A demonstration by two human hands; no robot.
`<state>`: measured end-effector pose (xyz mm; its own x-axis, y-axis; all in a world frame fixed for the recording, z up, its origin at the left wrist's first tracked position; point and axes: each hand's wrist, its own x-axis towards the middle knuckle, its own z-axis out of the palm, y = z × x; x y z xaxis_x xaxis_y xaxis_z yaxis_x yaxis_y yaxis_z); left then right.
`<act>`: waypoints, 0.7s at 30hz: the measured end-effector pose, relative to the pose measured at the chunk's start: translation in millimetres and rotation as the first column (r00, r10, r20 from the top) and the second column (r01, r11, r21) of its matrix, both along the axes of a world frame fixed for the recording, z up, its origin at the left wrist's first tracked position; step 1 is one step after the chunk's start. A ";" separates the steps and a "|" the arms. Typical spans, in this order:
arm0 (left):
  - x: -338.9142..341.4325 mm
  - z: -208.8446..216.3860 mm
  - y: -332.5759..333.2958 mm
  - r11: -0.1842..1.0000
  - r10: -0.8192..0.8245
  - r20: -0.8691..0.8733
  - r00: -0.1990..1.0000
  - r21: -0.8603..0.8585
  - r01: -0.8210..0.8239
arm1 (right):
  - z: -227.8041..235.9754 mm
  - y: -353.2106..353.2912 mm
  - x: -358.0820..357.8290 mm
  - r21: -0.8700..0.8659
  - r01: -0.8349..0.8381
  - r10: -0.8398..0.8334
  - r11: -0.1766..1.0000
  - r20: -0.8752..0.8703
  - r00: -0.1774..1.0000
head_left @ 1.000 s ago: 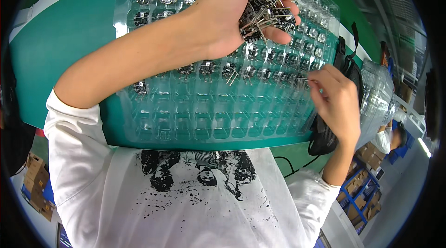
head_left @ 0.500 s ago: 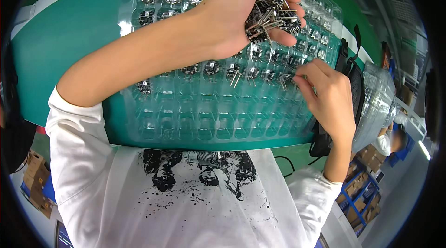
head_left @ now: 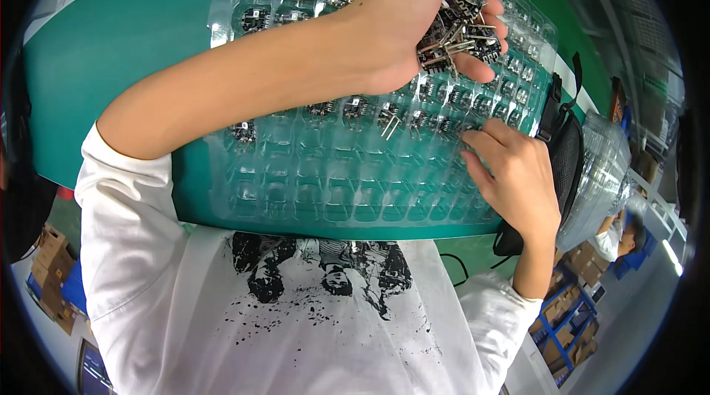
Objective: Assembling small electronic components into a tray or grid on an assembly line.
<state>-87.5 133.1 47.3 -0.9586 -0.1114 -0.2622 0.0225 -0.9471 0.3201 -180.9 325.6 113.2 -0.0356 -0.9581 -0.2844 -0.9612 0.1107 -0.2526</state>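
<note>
A loose pile of small black circuit boards with long metal pins (head_left: 455, 40) fills my left hand (head_left: 414, 32), palm up with the fingers curled around it above the tray. Below it lies a clear plastic tray (head_left: 347, 191) with rows of pockets. Many upper pockets hold boards like these; one board (head_left: 390, 115) has its pins pointing toward me. My right hand (head_left: 514, 169) is at the right end of the lowest filled row. Its index fingertip reaches down onto the tray, and the thumb stands a little apart. What lies directly under those fingertips is partly hidden.
The tray rests on a green table mat (head_left: 111, 62). A black mesh bag with straps (head_left: 562, 143) and a stack of clear plastic trays (head_left: 595, 173) stand at the right. Blue shelving with boxes (head_left: 569, 321) is farther off, near another person (head_left: 610, 240).
The view has shifted, so the tray and left hand appear farther right. My right hand's thumb and index finger have moved slightly apart and lower at the tray. The pile stays in my left hand.
</note>
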 end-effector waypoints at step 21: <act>-1.5 -0.3 0.1 1.000 0.014 -0.054 0.998 0.021 -0.013 | -17.9 -48.4 45.5 -0.160 -0.267 0.277 0.950 0.045 0.960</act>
<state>-88.9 133.2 47.0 -0.9698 -0.1192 -0.2128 0.0517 -0.9530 0.2984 -135.5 277.2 95.3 0.2464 -0.9607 -0.1282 -0.9301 -0.1972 -0.3098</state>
